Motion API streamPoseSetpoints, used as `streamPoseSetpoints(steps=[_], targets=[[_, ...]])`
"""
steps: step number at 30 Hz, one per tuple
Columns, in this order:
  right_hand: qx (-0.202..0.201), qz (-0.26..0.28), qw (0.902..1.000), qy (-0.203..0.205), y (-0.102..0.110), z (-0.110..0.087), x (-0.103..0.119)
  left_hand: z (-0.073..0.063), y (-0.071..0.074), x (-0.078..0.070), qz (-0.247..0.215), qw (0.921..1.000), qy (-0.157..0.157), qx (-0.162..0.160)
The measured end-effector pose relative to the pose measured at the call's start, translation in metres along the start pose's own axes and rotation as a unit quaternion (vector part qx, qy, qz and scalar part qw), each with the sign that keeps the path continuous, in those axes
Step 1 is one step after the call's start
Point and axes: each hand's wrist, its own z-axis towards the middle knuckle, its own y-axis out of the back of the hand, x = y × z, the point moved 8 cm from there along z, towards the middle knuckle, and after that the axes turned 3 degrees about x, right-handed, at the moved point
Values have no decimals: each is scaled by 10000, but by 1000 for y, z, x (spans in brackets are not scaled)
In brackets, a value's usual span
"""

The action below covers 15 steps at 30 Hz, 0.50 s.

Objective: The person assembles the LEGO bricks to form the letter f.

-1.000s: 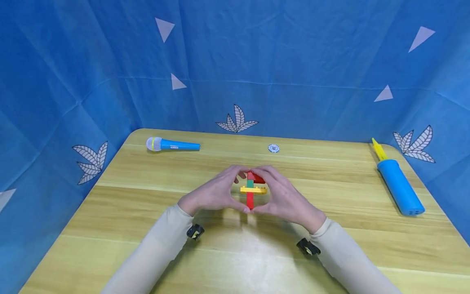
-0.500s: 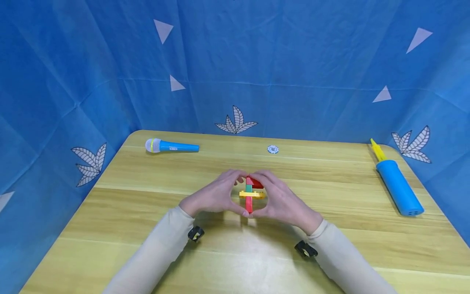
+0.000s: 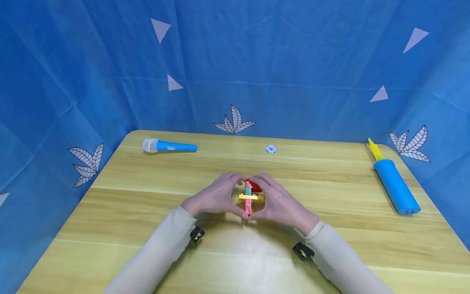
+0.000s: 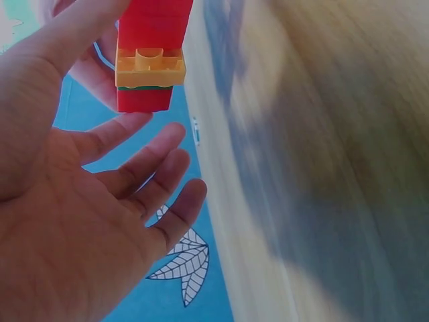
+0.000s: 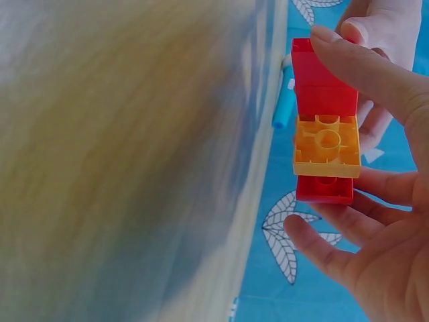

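A small model of toy building blocks (image 3: 251, 198) is held in the middle of the head view, between both hands. Red blocks form its length, a yellow plate (image 5: 327, 144) crosses it, and a green block (image 3: 248, 191) sits near its far end. My left hand (image 3: 216, 197) pinches the model by its two ends, thumb near and index finger far. Opposite it, my right hand (image 3: 280, 204) pinches the same ends. In the left wrist view, the other fingers (image 4: 175, 215) spread loosely below the red end. Raised above the wooden table, the model shows the yellow plate's hollow underside in the right wrist view.
A blue toy microphone (image 3: 170, 146) lies at the back left of the table (image 3: 110, 228). Behind the hands is a poker chip (image 3: 271, 149). A blue hand pump (image 3: 396, 188) with a yellow nozzle lies at the right. Blue cloth (image 3: 227, 49) hangs around the table.
Both hands and the block model have shifted slightly down in the head view, toward the person. The grip stays the same, and the whole view has drifted a little.
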Motion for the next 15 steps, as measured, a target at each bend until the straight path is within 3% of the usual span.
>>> streamPoseSetpoints(steps=[15], targets=[[380,-220,9985,-318,-13,1,-9,5,-7,5,424,9991,-19,0]])
